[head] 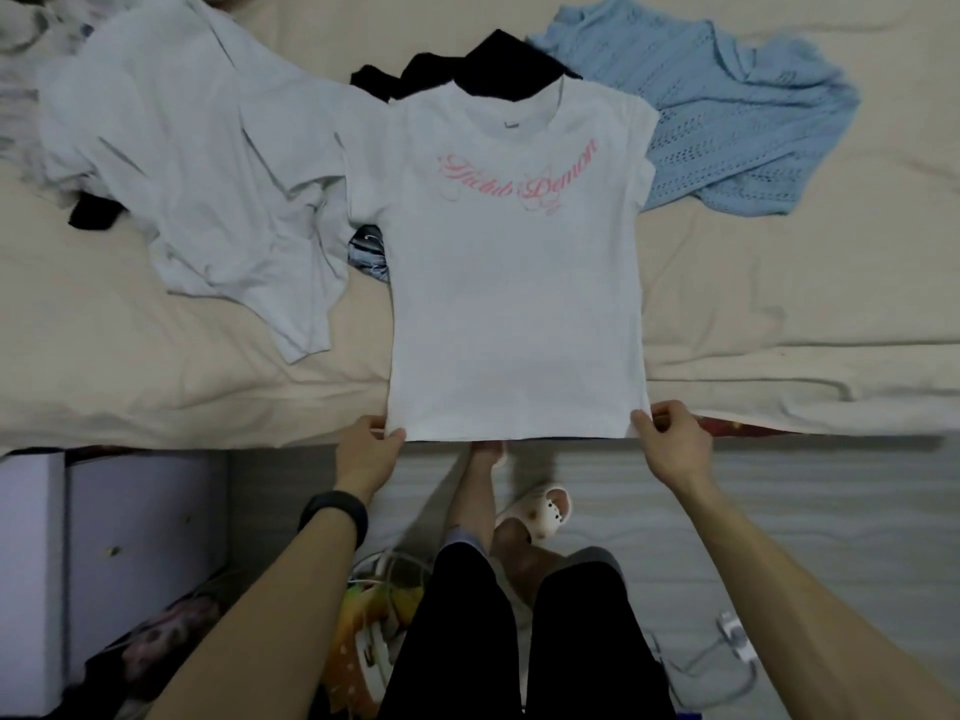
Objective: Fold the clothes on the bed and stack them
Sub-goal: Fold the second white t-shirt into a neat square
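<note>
Both hands pinch the bottom hem of a white short-sleeved T-shirt with pink script lettering (519,304), the left hand (370,449) and right hand (675,440) each at its own corner. It lies flat on the beige-sheeted bed (789,304), collar over what seems a black garment (498,65), between a crumpled pale grey top (197,163) and a light blue open-knit sweater (727,132).
</note>
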The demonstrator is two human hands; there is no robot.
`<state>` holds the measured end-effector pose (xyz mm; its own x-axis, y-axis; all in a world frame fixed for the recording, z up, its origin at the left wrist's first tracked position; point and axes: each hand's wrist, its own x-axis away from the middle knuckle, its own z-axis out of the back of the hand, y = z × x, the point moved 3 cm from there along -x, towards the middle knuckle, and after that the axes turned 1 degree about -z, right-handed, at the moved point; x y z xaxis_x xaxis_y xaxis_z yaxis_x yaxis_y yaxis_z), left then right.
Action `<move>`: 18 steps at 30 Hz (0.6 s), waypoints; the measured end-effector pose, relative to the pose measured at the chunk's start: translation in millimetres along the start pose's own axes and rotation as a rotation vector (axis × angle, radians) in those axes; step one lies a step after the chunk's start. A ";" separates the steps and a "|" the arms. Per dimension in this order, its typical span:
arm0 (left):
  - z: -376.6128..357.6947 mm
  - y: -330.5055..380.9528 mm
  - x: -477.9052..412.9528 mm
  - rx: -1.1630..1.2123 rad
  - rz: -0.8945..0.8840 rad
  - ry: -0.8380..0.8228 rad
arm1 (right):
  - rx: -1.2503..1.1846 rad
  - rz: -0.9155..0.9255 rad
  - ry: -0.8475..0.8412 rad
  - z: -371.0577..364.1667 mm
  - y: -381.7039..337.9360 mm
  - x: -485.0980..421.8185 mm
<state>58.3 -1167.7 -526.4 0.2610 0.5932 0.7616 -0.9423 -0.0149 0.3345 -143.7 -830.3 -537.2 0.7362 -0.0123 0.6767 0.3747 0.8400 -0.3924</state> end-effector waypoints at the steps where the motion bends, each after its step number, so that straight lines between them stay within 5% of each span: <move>1: -3.1 5.6 0.7 -0.046 0.001 0.012 | 0.048 0.007 0.005 -0.1 -2.9 1.7; 3: -7.6 23.7 4.7 -0.202 -0.081 0.123 | 0.141 0.096 0.077 1.0 -12.5 7.2; 6: -14.8 80.2 11.3 -0.415 -0.451 0.322 | 0.238 0.327 0.220 1.9 -48.6 11.4; 10: -41.8 161.2 -10.4 -0.616 -0.907 0.310 | 0.377 0.675 0.350 -10.9 -115.2 -12.6; 18: -60.8 166.3 -100.7 -0.942 -1.160 0.209 | 0.622 0.564 0.142 -54.7 -105.7 -71.9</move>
<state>-137.5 -1181.0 -581.2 0.9764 0.0147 0.2154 -0.0475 0.9878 0.1480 -205.5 -947.9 -578.5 0.7987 0.4651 0.3818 -0.4171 0.8853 -0.2057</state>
